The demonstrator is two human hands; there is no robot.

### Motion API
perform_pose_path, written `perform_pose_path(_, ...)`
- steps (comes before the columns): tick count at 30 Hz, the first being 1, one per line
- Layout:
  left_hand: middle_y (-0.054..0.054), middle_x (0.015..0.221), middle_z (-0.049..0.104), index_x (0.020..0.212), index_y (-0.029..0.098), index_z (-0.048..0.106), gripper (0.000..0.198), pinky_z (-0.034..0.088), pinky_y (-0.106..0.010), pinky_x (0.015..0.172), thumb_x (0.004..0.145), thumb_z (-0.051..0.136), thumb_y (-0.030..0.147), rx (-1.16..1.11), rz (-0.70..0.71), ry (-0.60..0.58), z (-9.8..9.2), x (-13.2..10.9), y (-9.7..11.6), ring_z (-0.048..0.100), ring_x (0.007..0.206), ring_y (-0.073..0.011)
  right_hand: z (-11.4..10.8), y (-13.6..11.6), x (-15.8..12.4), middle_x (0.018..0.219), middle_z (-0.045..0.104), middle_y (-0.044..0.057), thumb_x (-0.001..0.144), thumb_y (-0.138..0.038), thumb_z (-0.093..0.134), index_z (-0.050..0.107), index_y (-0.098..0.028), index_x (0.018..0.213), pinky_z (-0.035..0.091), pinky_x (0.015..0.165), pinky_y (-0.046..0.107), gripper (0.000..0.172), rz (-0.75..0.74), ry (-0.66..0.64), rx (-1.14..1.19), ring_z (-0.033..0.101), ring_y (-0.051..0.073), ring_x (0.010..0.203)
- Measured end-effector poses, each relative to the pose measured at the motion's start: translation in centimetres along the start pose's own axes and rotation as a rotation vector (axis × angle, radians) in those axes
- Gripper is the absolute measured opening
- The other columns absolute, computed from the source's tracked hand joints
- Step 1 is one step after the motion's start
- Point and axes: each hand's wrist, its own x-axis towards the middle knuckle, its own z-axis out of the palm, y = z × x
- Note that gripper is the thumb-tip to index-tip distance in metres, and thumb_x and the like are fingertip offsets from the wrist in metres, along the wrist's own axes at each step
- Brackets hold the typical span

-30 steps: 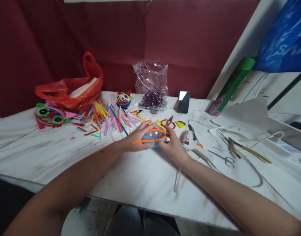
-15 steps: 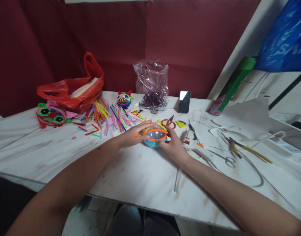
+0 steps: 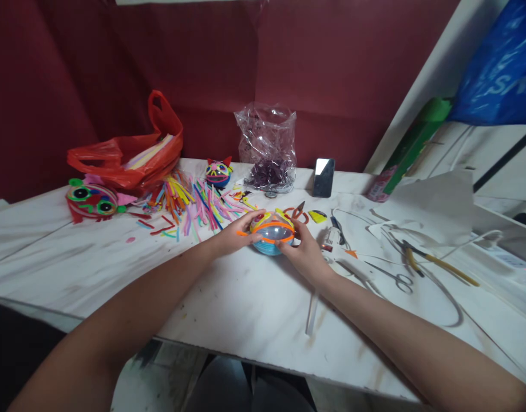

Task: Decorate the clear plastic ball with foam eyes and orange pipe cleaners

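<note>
Between my two hands rests a round craft ball point(image 3: 275, 232), with a clear middle, a blue lower part, orange bands and yellow and red pieces on top. My left hand point(image 3: 239, 236) grips its left side, near an orange strip that sticks out. On the right side, the fingers and thumb of my right hand point(image 3: 303, 246) press against the ball. Just behind it lie red-handled scissors point(image 3: 299, 214) and a yellow piece point(image 3: 317, 216). To the right is a white glue gun point(image 3: 331, 238).
Pipe cleaners point(image 3: 206, 206), a red bag point(image 3: 155, 163) and two finished-looking figures point(image 3: 91, 200) lie left. A clear bag point(image 3: 269, 149) and a phone point(image 3: 323, 178) stand behind. Pliers point(image 3: 438, 268), metal scissors point(image 3: 395, 277), cables and a glue stick point(image 3: 311, 313) lie right.
The ball's top has tilted into fuller view, showing more of the yellow and red pieces. My left fingers have shifted off its top toward the left side. The view has moved slightly.
</note>
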Motion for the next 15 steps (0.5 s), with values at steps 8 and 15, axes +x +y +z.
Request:
perform_pose_path(8,-0.016,0.148,0.041,0.142,0.016,0.035,0.084,0.036,-0.044,0.109,0.072,0.071,0.045,-0.024,-0.083,0.047,0.6,0.3,0.7,0.041,0.134,-0.0323,-0.4,0.0,0.6,0.123,0.062,0.008,0.067,-0.036,0.067,0.052,-0.020,0.126,0.044,0.099,0.043,0.063,0.065,-0.029,0.049,0.057,0.026,0.112)
perform_pose_path(15,-0.012,0.142,0.048,0.139,0.019,0.039,0.079,0.040,-0.043,0.105,0.071,0.072,0.040,-0.107,-0.108,0.128,1.4,0.1,0.7,0.046,0.130,-0.0311,-0.5,1.7,1.4,0.121,0.064,0.005,0.069,-0.037,0.069,0.054,-0.023,0.126,0.046,0.096,0.041,0.060,0.071,-0.092,0.190,0.059,0.024,0.110)
